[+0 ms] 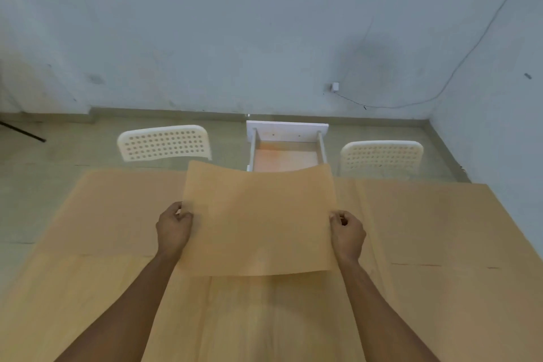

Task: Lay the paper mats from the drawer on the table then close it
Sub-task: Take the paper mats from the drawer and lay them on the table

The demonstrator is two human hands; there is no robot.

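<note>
A tan paper mat (258, 220) hangs flat above the light wooden table (426, 229), slightly bowed. My left hand (174, 228) pinches its left edge and my right hand (347, 232) pinches its right edge. Beyond the table's far edge the white drawer (286, 145) stands pulled open; the part of its inside that shows is bare, and the mat hides its near end.
Two white perforated chairs stand at the far side, one chair (164, 142) left of the drawer and the other chair (382, 156) right of it. A grey wall rises behind them, with a thin cable (458, 67) running across it.
</note>
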